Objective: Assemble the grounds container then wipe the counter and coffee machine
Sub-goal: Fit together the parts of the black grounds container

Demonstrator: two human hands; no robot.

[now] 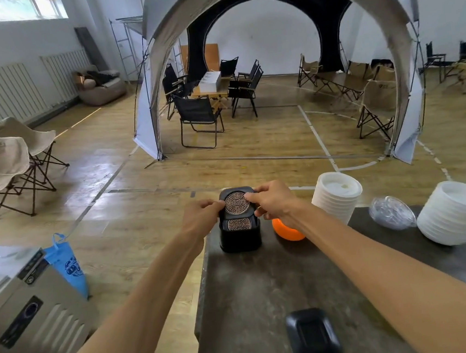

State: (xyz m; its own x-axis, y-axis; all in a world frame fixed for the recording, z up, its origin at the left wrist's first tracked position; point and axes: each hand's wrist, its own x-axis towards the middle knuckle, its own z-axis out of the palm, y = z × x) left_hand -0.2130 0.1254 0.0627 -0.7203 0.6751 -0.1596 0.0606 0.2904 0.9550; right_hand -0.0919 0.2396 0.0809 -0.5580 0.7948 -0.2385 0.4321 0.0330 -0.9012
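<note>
A black square container [240, 238] stands at the far end of the dark counter [260, 293]. It has a round patterned metal grate in its top. Just above it, tilted toward me, is a black lid piece [237, 203] with a similar round patterned disc. My left hand [200, 215] grips its left side and my right hand [272, 202] grips its right side. A separate black tray-like part [312, 336] lies near the counter's front edge.
An orange bowl [287, 232] sits right of the container. Stacks of white lids [338, 199] and white bowls [454, 212] and a clear plastic bag [391, 212] stand at the right. A steel machine [25, 310] and a blue bag [68, 263] are left of the counter.
</note>
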